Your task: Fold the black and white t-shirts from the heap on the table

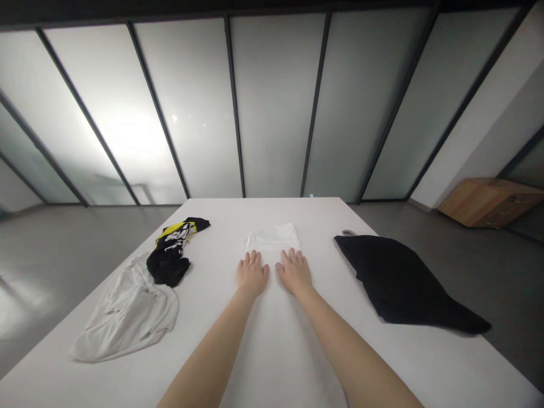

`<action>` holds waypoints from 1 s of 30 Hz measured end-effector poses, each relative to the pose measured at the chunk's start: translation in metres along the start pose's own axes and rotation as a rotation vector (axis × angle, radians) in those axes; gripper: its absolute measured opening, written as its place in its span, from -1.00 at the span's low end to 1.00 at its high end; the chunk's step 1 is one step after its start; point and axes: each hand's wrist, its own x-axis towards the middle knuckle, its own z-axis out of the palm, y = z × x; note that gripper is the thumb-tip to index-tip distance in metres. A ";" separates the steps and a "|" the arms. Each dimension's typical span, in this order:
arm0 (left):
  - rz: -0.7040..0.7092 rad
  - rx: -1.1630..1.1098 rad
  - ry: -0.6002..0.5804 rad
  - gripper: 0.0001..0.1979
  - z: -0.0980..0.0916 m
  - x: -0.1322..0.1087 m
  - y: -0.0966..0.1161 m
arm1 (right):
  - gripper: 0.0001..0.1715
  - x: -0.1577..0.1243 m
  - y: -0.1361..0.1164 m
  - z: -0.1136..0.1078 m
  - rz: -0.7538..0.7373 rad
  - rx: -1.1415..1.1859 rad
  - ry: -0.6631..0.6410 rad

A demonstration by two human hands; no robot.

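1. Bare forearms [208,357] reach in from the bottom of the view and angle toward each other.
2. Left hand [252,273] and right hand [294,272] lie palm down with fingers spread, close together but apart, pressing flat and gripping nothing.
3. Under both hands lies a flat, folded white fabric garment [272,238], its far edge just past the fingertips. Its near part is hard to tell from the table.
4. All of this rests on a long white table [263,209].
5. Left of the left hand, a crumpled black garment with yellow and white print [170,255] touches a rumpled white cloth [127,311].
6. Right of the right hand, a smooth black cloth bundle [403,283] lies well apart, with a small grey ring [349,232] just beyond it.
7. Ahead of the hands, past the table, stands a frosted glass partition with black frames [272,113], above a grey floor [63,243]. Far to the right sits a low wooden cabinet [488,204].
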 end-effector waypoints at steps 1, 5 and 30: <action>0.001 0.003 0.003 -0.38 0.000 -0.004 0.000 | -0.26 -0.003 0.000 0.001 -0.006 -0.004 0.020; 0.059 0.011 0.046 -0.36 -0.001 -0.024 0.001 | -0.31 -0.018 -0.001 0.002 -0.121 -0.009 0.046; 0.119 -0.061 -0.020 -0.68 -0.023 0.008 0.028 | -0.60 0.002 -0.017 -0.019 -0.164 -0.008 0.032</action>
